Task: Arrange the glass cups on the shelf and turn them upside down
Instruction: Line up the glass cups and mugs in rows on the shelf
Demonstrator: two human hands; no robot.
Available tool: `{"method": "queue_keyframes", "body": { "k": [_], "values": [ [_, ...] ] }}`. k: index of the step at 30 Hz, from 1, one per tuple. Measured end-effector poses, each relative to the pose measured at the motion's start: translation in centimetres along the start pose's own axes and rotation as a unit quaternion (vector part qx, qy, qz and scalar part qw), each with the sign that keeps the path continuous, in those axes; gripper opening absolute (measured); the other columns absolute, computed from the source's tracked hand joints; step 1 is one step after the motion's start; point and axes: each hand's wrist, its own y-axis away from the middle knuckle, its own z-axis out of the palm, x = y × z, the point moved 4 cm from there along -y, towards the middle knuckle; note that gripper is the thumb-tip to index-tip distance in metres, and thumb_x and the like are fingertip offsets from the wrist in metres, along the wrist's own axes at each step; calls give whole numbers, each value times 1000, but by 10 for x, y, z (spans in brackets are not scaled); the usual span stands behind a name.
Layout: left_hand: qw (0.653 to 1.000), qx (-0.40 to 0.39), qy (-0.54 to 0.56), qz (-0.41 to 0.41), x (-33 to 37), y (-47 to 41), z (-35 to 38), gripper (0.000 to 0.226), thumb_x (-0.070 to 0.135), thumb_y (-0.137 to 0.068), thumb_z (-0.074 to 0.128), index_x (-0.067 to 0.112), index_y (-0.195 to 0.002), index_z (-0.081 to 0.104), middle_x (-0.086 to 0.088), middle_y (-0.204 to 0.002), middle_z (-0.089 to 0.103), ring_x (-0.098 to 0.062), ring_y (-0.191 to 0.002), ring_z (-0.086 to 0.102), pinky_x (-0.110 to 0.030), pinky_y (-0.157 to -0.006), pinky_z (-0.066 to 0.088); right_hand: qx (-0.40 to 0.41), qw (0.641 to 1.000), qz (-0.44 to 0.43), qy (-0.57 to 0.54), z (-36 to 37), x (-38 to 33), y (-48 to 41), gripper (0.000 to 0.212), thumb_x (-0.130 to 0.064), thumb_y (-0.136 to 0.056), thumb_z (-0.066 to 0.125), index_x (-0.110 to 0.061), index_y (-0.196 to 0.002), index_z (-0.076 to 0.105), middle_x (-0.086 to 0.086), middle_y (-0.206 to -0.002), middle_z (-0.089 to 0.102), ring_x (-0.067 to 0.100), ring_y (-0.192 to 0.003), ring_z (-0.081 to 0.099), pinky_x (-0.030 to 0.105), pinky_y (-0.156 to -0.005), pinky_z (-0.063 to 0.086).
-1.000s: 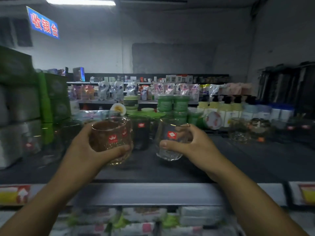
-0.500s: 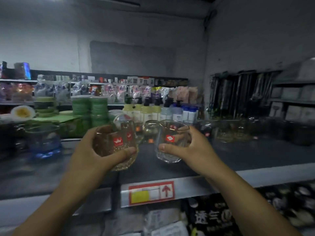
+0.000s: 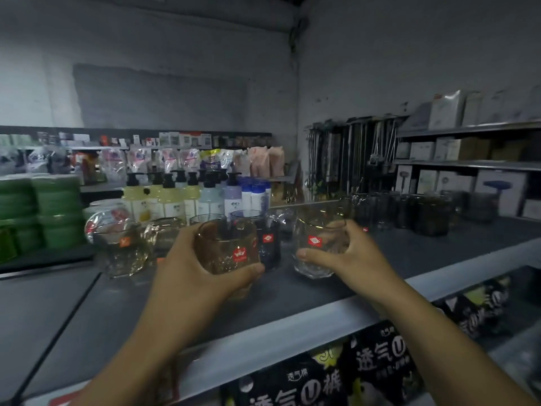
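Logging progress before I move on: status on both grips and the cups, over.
Left grip holds amber cup, mouth up. Right grip holds clear cup, mouth up. Neither turned over yet. Dark cup stands on shelf, close behind amber cup.

Two hands [image 3: 187,273], one amber glass cup [image 3: 224,250], one clear glass cup [image 3: 313,257], two green tub stacks [image 3: 55,209]

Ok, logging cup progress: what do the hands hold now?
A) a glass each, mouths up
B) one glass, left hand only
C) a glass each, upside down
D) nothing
A: the left hand grips an amber glass, the right hand a clear glass, rims up.
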Motion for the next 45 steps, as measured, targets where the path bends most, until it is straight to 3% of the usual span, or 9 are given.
{"method": "queue_keyframes", "body": {
  "k": [4, 8, 12, 17, 22, 26, 31, 40, 45],
  "values": [
    [1000, -7, 8, 1, 5, -1, 17, 81, 37, -52, 97, 34, -122, 55, 22, -98, 69, 17, -83, 64, -1, -60, 47, -16, 1000, -1, 17, -8, 4, -26, 61, -42, -59, 96, -29, -107, 60, -14, -105, 68, 1, -92, 65, 20, -71, 47],
    [1000, -16, -2, -1, 7, -2, 36, 75, 30, -52, 98, 38, -113, 55, 24, -93, 71, 17, -83, 65, 0, -61, 46, -58, 998, 6, 33, -6, 23, -54, 61, -39, -57, 98, -29, -104, 60, -13, -105, 70, 7, -98, 67, 24, -78, 52],
    [1000, -12, -16, 2, 12, -3, 56, 76, 38, -46, 96, 41, -109, 54, 45, -95, 64, 19, -84, 65, 2, -65, 44, -120, 991, -2, 60, -4, 39, -79, 66, -44, -53, 98, -27, -106, 62, -7, -108, 72, 12, -101, 68, 35, -92, 56],
    [999, -6, -18, -27, 21, 0, 75, 87, 50, -39, 91, 35, -118, 60, 26, -102, 74, 5, -89, 72, -12, -73, 54, -204, 977, -35, 46, 0, 47, -95, 52, -36, -63, 96, -25, -104, 65, -13, -100, 74, -2, -88, 70, 18, -80, 56],
    [999, 24, -33, -35, 30, 6, 88, 89, 58, -41, 94, 36, -120, 61, 24, -104, 74, 2, -92, 73, -22, -83, 55, -288, 952, -83, 63, -7, 58, -99, 39, -35, -71, 92, -22, -104, 75, -10, -100, 79, 5, -95, 74, 27, -91, 57],
    [996, 58, -44, -48, 39, 10, 97, 84, 49, -42, 94, 34, -119, 61, 25, -103, 74, 3, -91, 73, -25, -86, 56, -254, 957, -115, 79, -7, 64, -105, 84, -74, -49, 83, -10, -102, 75, 10, -101, 77, 28, -97, 73, 52, -90, 57],
    [995, 75, -49, -54, 52, 19, 104, 79, 46, -40, 89, 36, -112, 61, 29, -98, 73, 5, -87, 72, -21, -76, 56, -254, 956, -130, 66, -5, 62, -104, 39, -45, -71, 90, -19, -98, 80, -7, -89, 79, 10, -83, 74, 39, -85, 60],
    [994, 58, -67, -68, 48, 19, 108, 87, 55, -43, 93, 37, -121, 59, 24, -106, 74, 1, -94, 72, -33, -88, 58, -232, 960, -127, 92, -9, 61, -100, 55, -60, -68, 82, -15, -97, 76, 5, -93, 76, 23, -89, 71, 46, -87, 57],
    [995, 39, -65, -71, 50, 10, 123, 84, 56, -43, 94, 37, -118, 59, 22, -104, 75, 4, -92, 72, -30, -88, 59, -157, 966, -189, 86, -49, 42, -77, 39, -27, -86, 79, -22, -123, 67, -9, -105, 66, 8, -78, 64, 29, -80, 55]
  ]
}}
